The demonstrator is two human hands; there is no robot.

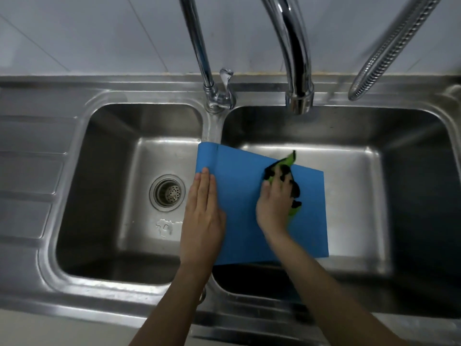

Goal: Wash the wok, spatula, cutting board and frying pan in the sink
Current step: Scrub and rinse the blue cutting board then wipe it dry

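Observation:
A blue cutting board [242, 221] lies tilted across the divider of the double steel sink [214, 126], mostly over the right basin. My left hand [203, 211] lies flat with straight fingers on the board's left edge, holding it steady. My right hand [273, 203] presses a green and black scouring cloth [287, 168] onto the board's upper middle, fingers spread over the cloth. The wok, spatula and frying pan are out of sight.
Two chrome taps [296, 71] and a tap with a lever [212, 91] rise behind the basins; a ribbed metal hose [389, 53] hangs at the right. The left basin has a drain strainer [167, 193] and a small puddle. A ribbed draining board [30, 171] lies at the left.

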